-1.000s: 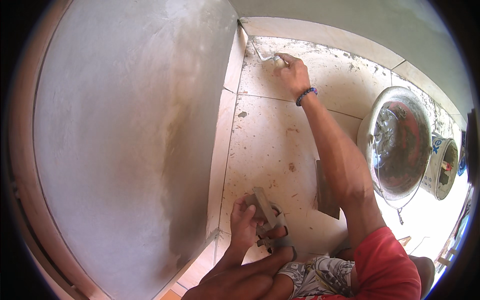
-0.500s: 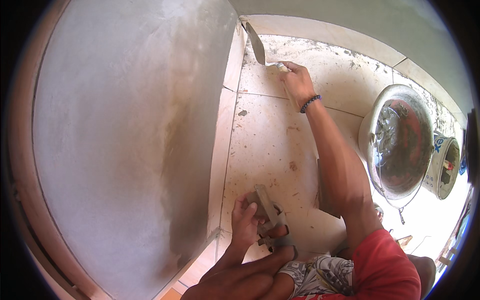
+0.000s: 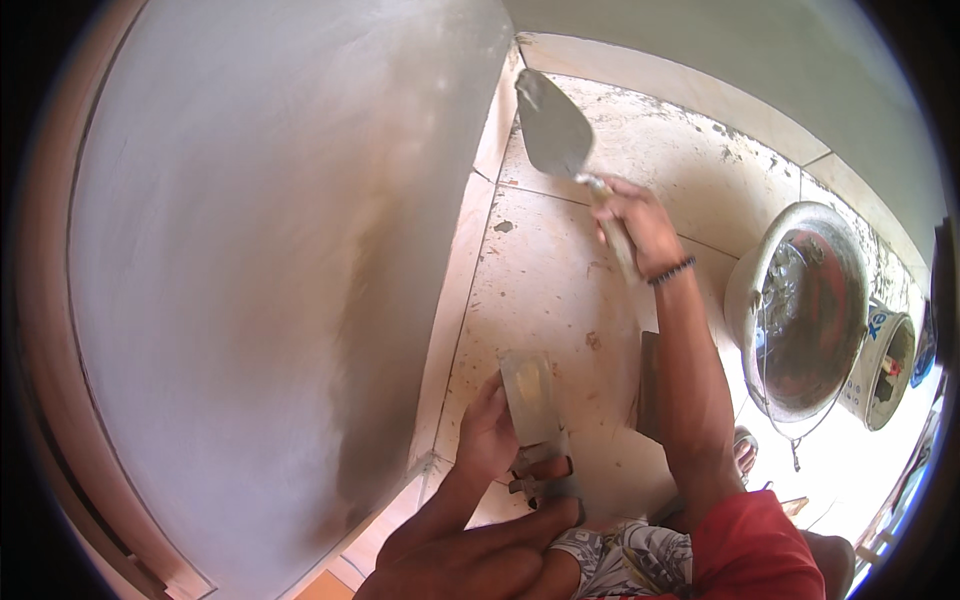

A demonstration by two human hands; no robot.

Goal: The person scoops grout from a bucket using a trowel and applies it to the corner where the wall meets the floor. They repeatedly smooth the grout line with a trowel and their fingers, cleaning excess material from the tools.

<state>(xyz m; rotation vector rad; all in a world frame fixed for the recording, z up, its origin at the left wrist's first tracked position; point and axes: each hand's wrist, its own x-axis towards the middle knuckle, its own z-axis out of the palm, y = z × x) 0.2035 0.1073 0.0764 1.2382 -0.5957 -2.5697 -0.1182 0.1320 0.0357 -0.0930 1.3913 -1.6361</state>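
Trowel (image 3: pixel 555 125) held near the corner

Head view: the right hand (image 3: pixel 640 225) has its fingers wrapped around the trowel's handle, the blade pointing toward the corner beside the grey wall (image 3: pixel 270 280). The left hand (image 3: pixel 487 425) grasps a flat rectangular tool (image 3: pixel 530 400) by its edge, near a sandalled foot (image 3: pixel 548 468). On the right, a large bucket (image 3: pixel 741 300) with grey mix inside stands beside a smaller white pail (image 3: pixel 860 380) on the tiled floor (image 3: pixel 550 280).

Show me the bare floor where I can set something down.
The widest patch, specked tile, lies between the left skirting and the dark board by the right forearm. A spattered one lies along the far skirting, between trowel and basin. Crowded: where basin and bucket stand close, and around the left hand and sandalled foot.
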